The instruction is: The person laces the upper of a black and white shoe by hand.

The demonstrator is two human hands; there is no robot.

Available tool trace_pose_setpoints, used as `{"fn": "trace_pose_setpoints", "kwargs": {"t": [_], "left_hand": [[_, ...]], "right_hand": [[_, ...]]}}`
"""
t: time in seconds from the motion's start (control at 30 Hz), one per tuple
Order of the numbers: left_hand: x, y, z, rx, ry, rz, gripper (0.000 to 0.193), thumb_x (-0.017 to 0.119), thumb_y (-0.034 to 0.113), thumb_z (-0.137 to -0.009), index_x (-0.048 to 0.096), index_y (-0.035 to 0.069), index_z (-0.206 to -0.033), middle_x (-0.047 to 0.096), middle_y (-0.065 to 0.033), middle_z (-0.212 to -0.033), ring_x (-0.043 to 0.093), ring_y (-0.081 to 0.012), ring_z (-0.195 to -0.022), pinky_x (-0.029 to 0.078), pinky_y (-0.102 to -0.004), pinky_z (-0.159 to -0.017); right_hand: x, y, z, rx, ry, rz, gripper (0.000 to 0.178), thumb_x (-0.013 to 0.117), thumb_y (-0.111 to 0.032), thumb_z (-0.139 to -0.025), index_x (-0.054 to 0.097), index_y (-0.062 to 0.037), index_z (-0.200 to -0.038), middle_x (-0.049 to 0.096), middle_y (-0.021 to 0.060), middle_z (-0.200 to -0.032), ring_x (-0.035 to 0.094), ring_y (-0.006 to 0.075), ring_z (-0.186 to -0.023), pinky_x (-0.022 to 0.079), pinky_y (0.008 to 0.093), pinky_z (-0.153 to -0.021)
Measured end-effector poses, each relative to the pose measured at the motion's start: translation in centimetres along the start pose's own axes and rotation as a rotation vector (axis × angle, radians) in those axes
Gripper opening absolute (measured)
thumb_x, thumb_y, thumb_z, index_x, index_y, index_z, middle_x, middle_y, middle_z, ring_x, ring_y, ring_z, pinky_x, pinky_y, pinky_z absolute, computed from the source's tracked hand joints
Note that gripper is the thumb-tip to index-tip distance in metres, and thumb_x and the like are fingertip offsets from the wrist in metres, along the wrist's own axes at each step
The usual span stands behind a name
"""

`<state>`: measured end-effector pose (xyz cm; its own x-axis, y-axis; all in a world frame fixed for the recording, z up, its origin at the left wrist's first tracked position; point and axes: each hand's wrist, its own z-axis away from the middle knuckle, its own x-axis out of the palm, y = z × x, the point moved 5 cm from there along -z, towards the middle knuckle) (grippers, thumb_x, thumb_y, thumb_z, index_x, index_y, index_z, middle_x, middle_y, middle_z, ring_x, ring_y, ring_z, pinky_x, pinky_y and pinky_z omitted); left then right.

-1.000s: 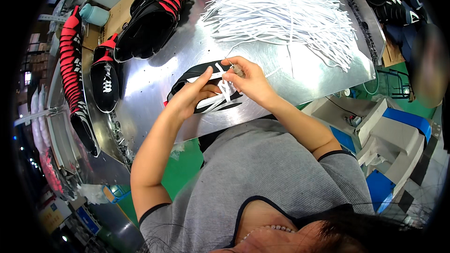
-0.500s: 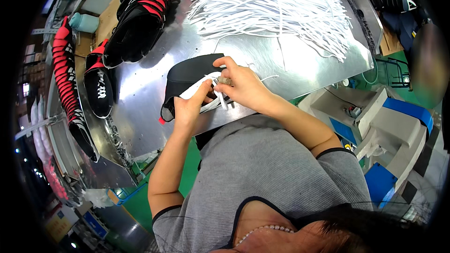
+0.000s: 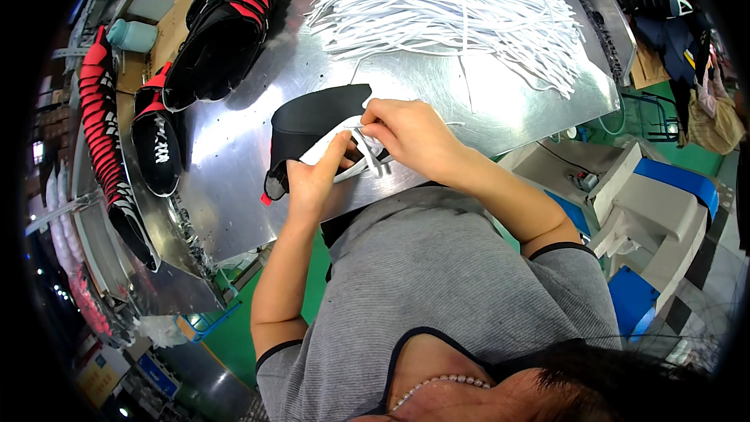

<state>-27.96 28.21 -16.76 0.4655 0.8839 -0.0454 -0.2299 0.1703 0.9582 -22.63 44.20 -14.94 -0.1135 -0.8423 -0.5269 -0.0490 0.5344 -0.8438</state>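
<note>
A black shoe upper with a white tongue area and a small red tab lies near the table's front edge. My left hand grips it on the near side, thumb on the white part and the other fingers partly hidden inside. At the far end of the opening, my right hand is closed in a pinch on a thin white shoelace. Loose white lace ends hang between the two hands. How far the lace runs through the eyelets is too small to make out.
A big bundle of white laces lies across the back of the metal table. Stacked black-and-red shoe uppers stand at the back left, beside a single laced upper and a long nested row. A pale green-blue jar stands behind.
My right hand has turned, its raised forefinger coming down into a pinch on the lace. My left hand keeps its hold on the shoe upper.
</note>
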Motion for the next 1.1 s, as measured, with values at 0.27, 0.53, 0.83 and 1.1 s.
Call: {"fn": "trace_pose_setpoints", "kwargs": {"t": [0.27,0.53,0.83,1.1], "left_hand": [[0.4,-0.1,-0.6,0.121,-0.097,-0.046,0.014,0.061,0.008,-0.095,0.063,-0.002,-0.105,0.065,-0.0028,-0.084,0.055,-0.0066,-0.066,0.043,-0.0241,-0.057],[0.0,0.7,-2.2,-0.024,-0.164,0.008,0.022,0.071,0.011,-0.088,0.067,0.002,-0.107,0.067,-0.0027,-0.092,0.060,-0.0097,-0.081,0.048,-0.0262,-0.072],[-0.2,0.0,-2.9,-0.252,-0.226,0.038,0.022,0.071,0.003,-0.085,0.068,0.000,-0.107,0.068,-0.0021,-0.092,0.061,-0.0106,-0.083,0.048,-0.0240,-0.072],[-11.8,12.4,5.0,0.383,-0.234,1.004,0.026,0.063,-0.007,-0.083,0.060,0.003,-0.107,0.044,0.0011,-0.087,0.047,-0.0074,-0.074,0.039,-0.0193,-0.063]], "right_hand": [[3.0,0.8,-3.2,0.056,-0.222,0.266,0.014,0.059,-0.016,-0.092,0.056,-0.0026,-0.094,0.067,0.0153,-0.078,0.065,0.0356,-0.074,0.049,0.0438,-0.064],[-0.8,1.5,-3.8,0.078,0.057,-0.317,0.017,0.058,-0.017,-0.095,0.061,-0.0019,-0.101,0.068,0.0150,-0.083,0.068,0.0295,-0.080,0.051,0.0369,-0.072],[2.0,3.8,-4.0,0.150,0.184,-0.145,0.023,0.054,-0.017,-0.098,0.057,-0.0043,-0.117,0.068,0.0139,-0.089,0.066,0.0286,-0.081,0.051,0.0365,-0.075],[2.6,4.5,-4.5,0.138,0.338,-0.080,0.020,0.056,-0.017,-0.097,0.057,-0.0036,-0.112,0.068,0.0156,-0.088,0.066,0.0322,-0.080,0.050,0.0399,-0.073]]}}
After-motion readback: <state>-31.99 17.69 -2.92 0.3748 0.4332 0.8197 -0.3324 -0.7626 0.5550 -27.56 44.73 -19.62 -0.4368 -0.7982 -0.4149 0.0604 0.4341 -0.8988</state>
